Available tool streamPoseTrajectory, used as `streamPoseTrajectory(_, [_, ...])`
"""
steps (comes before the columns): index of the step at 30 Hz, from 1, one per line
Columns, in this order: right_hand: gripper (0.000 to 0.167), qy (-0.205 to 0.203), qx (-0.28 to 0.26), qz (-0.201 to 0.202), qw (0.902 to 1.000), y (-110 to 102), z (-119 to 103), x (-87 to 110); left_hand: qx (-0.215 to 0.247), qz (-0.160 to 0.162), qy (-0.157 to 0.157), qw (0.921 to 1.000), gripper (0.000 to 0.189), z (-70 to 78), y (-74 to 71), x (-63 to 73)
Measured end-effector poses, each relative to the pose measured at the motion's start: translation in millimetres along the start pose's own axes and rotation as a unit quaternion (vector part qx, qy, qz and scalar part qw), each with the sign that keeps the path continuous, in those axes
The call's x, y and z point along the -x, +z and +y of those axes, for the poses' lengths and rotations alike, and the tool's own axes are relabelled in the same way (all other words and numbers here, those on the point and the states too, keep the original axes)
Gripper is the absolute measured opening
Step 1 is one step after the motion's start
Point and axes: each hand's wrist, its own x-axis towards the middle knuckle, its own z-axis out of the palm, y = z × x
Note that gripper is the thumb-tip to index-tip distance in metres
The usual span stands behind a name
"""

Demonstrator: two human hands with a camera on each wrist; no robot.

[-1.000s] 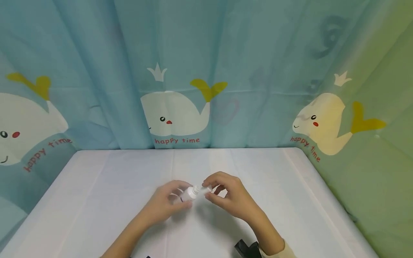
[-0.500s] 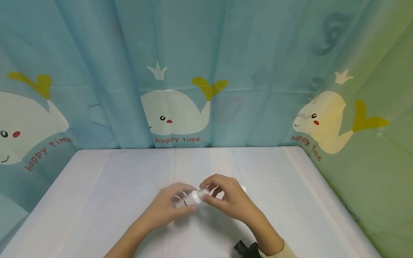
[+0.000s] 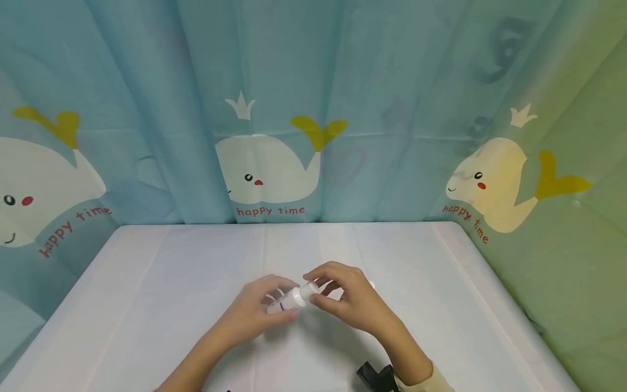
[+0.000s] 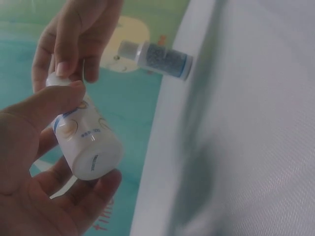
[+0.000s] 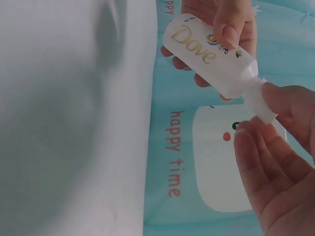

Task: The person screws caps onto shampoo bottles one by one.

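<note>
A white Dove bottle (image 5: 211,56) is tilted above the table, gripped by my left hand (image 3: 257,310) with the thumb along one side and the fingers underneath. The left wrist view shows its flat base (image 4: 98,160) facing the camera. At the bottle's upper end sits a white cap (image 3: 308,290), in line with the neck. My right hand (image 3: 345,296) holds this cap between thumb and fingertips; in the right wrist view the thumb (image 5: 285,98) lies against the cap's side. Part of the cap is hidden by fingers in the left wrist view.
A second bottle (image 4: 165,61) with a grey patterned label stands on the white table (image 3: 196,261) beyond my right hand, mostly hidden in the head view. A curtain (image 3: 392,179) with whale prints hangs behind the table. A black device (image 3: 377,377) is at the right wrist.
One second ago the cap was apart from the bottle, with the threaded neck showing. Now the cap covers the neck. Both hands have stayed nearly in place.
</note>
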Motion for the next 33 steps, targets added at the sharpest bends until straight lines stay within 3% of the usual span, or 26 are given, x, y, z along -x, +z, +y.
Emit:
streamPoseTrajectory(11, [0.016,-0.052,-0.004,0.014,0.9985,2.3,-1.2,-1.2,0.005,-0.006,0.003,1.0,0.036,4.2,0.1,-0.9])
streamPoseTrajectory(19, [0.028,-0.052,0.006,-0.01,0.9986,-2.0,-1.9,0.0,0.002,-0.004,0.0,1.0,0.037,7.6,-2.5,-0.2])
streamPoseTrajectory(24, [0.026,-0.054,0.01,-0.006,0.9985,-1.9,-2.8,-1.1,0.007,-0.007,-0.003,0.9999,0.036,8.1,-2.5,0.6])
streamPoseTrajectory(33, [0.021,-0.053,0.019,-0.005,0.9984,1.1,-4.4,-0.3,-0.009,-0.006,0.021,0.9997,0.035,9.2,-1.2,2.2])
